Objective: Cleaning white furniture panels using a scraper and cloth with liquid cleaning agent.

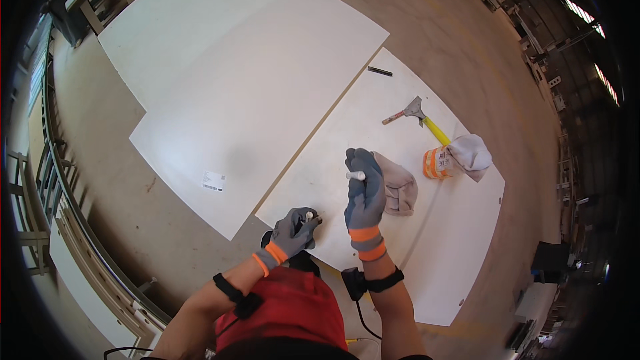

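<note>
Both my hands wear grey gloves with orange cuffs, close to the near end of a white panel. My right hand [365,190] is raised over the panel, its fingers bent around a short white cylinder [357,175] whose end sticks out past the palm. To the left and lower, my left hand [292,232] pinches a small pale piece [309,216]; something dark shows at the fingertips, too small to name. Just right of my right hand lies a crumpled beige cloth [400,190] on the panel [440,253].
A yellow-handled scraper [437,131] leans by an orange-and-white tub [437,163] with a pale cloth [472,155] over it. Farther off lies a short black bar [381,71]. A large white sheet [267,87] with a label [213,181] overlaps another panel; a metal rack [87,217] stands left.
</note>
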{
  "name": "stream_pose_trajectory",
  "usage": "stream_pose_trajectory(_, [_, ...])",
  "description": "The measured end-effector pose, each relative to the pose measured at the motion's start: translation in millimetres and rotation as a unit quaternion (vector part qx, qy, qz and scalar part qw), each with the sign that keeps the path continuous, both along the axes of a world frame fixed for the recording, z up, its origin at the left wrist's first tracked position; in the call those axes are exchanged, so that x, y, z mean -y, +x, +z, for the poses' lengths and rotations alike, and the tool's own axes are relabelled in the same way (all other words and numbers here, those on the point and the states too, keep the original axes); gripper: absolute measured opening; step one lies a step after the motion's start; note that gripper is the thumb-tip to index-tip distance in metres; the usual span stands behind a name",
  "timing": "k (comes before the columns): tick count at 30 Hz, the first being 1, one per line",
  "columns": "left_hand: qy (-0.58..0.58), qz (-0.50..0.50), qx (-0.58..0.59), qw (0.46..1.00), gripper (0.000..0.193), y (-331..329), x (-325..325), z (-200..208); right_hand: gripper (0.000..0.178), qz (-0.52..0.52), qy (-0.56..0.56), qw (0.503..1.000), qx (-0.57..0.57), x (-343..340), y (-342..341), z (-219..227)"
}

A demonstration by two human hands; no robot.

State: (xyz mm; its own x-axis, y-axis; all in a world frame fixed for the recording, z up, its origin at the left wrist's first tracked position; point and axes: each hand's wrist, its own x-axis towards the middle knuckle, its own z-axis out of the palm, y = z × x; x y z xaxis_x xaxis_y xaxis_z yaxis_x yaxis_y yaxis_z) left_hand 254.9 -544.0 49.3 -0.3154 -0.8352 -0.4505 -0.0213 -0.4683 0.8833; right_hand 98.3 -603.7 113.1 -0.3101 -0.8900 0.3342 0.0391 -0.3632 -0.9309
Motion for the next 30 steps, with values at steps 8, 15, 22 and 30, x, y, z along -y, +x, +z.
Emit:
stream_pose_trajectory(8, [-0.381,-0.022,-0.047,0.923,0.039,3.3,32.2,93.3,0.027,0.025,-0.045,0.975,-0.215,-46.3,0.0,28.9])
stream_pose_trajectory(15, [-0.468,-0.034,-0.059,0.881,0.052,9.9,25.9,94.8,0.03,0.019,-0.045,0.961,-0.273,-60.2,7.2,44.2])
stream_pose_trajectory(22, [-0.443,-0.066,-0.017,0.894,0.058,12.6,18.9,101.1,0.03,0.013,-0.048,0.953,-0.3,-67.5,7.9,47.4])
stream_pose_trajectory(30, [-0.399,-0.042,-0.022,0.916,0.044,6.3,21.1,101.5,0.034,0.01,-0.028,0.962,-0.272,-67.7,8.4,40.6])
